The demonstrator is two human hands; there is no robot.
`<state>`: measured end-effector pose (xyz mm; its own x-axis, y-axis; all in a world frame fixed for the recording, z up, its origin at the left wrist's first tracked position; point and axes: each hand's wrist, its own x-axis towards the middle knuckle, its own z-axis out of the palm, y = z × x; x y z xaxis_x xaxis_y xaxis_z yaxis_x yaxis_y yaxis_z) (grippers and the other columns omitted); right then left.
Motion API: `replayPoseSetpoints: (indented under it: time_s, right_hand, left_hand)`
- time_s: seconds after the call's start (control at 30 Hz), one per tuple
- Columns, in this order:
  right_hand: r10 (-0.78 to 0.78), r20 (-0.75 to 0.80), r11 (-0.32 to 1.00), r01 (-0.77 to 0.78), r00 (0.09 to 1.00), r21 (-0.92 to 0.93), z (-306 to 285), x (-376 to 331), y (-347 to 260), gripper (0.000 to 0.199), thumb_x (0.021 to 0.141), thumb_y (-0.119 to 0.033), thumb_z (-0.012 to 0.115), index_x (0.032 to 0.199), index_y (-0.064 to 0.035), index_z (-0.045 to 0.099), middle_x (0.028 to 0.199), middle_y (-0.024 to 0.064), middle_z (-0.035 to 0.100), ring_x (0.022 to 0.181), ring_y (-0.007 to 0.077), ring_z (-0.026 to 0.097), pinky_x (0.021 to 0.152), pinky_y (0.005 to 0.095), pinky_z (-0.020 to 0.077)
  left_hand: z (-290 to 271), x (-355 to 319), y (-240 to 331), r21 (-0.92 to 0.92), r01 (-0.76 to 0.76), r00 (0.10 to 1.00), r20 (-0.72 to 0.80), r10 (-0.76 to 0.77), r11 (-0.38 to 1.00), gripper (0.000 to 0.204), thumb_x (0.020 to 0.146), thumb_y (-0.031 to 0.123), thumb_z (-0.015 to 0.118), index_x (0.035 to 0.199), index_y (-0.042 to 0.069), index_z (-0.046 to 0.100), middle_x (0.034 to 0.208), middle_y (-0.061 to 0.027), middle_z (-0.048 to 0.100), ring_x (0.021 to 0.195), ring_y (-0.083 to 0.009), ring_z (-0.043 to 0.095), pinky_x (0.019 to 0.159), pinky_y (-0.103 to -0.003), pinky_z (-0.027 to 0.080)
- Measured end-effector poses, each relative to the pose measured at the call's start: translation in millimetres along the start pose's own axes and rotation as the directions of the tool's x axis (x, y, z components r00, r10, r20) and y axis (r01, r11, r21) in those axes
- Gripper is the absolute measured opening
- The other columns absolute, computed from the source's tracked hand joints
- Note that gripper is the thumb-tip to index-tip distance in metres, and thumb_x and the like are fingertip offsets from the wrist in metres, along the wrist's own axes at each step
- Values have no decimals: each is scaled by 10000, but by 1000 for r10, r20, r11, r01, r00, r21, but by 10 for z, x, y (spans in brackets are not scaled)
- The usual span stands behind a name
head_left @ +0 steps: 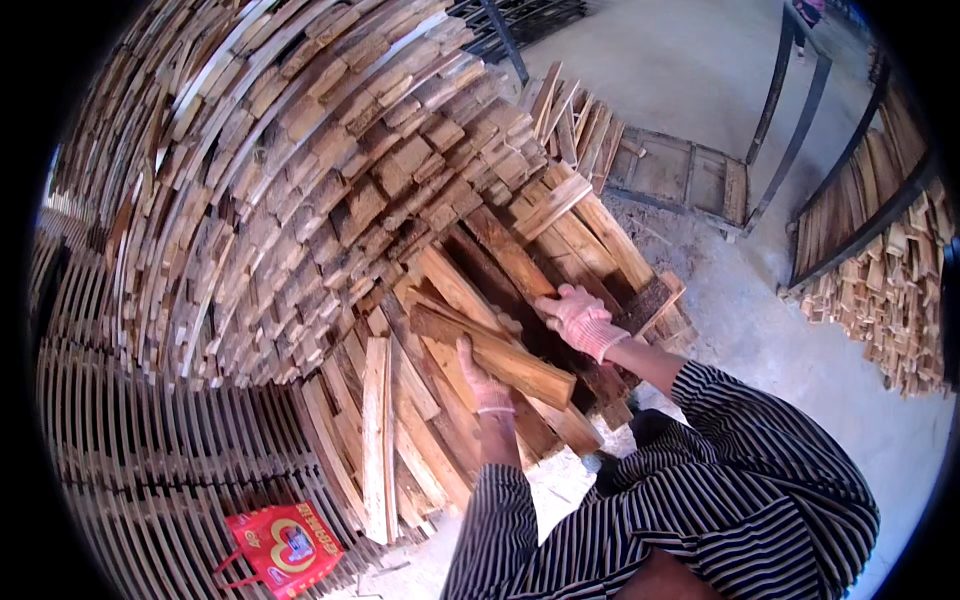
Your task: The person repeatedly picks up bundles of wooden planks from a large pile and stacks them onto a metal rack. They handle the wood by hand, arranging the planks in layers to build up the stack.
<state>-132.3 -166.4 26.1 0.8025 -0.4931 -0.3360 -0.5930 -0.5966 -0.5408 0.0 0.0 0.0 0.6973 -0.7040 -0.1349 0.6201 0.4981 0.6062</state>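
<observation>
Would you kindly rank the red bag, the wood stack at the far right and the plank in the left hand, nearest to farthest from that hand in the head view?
1. Plank: in the left hand.
2. Red bag: lower left.
3. Wood stack: far right, across the floor.

A pale grey floor (665, 70) is seen stretching behind and to the right, lit evenly and brightened toward the lower right, while the left side is closed off by a tall stack of wood (270, 190) and, below it, by long curved rows of slats (150, 440), against which a red bag (285, 548) is set. On the floor at the upper right, a metal frame (803, 115) is stood near a rack (865, 237) filled with piled wood (885, 285); dark bars (530, 16) and a distant person (808, 14) are glimpsed at the top.
</observation>
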Motion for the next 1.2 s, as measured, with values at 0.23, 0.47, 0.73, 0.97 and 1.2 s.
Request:
replayPoseSetpoints:
  time_s: [0.23, 0.47, 0.73, 0.97, 1.2]
  right_hand:
    - [-69, -265, 892, 179, 962, 416, 288, -258, -137, 760, 968, -648, 474, 1506, -114, 413, 1367, 244, 559, 1244, 349, 570, 1020, 446, 459]
    - [-216, 42, -173, -80, 976, 982, 273, -708, 25, 795, 913, -441, 744, 1567, -166, 386, 1553, 121, 456, 1422, 199, 416, 1155, 313, 349]
    - [159, -276, 975, -107, 948, 193, -438, -431, 769, 652, 942, -537, 608, 1518, -274, 451, 1295, 241, 598, 1198, 414, 575, 1024, 465, 464]
    - [-27, -289, 998, 40, 957, 39, 17, 204, 514, 385, 979, -376, 564, 1347, -266, 576, 1106, 202, 621, 1068, 393, 609, 847, 507, 523]
    - [-223, -608, 970, 109, 762, -219, -256, -22, 713, 557, 954, -464, 563, 1388, -115, 544, 1208, 133, 612, 1143, 343, 561, 955, 510, 432]
  left_hand:
    - [273, -53, -47, -143, 8, 999, 34, -3, 990, 817, 873, 504, 691, 1496, 60, 405, 1409, -131, 548, 1242, -329, 555, 1103, -441, 441]
    - [572, 61, -104, -86, -29, 995, -100, 20, 996, 682, 917, 415, 673, 1446, 31, 481, 1395, -130, 578, 1267, -308, 548, 1121, -447, 419]
    - [146, 153, 4, -94, 105, 994, -9, -106, 990, 514, 915, 306, 698, 1311, 2, 575, 1256, -126, 656, 1139, -298, 627, 1043, -458, 497]
    - [118, 240, -32, 91, 157, 972, -191, -138, 983, 657, 918, 617, 635, 1292, 78, 601, 1069, -81, 684, 957, -254, 646, 927, -406, 536]
    - [249, 319, 28, 320, 183, 975, -182, -129, 930, 678, 934, 703, 528, 1242, 102, 590, 1015, -79, 676, 853, -272, 658, 777, -431, 587]
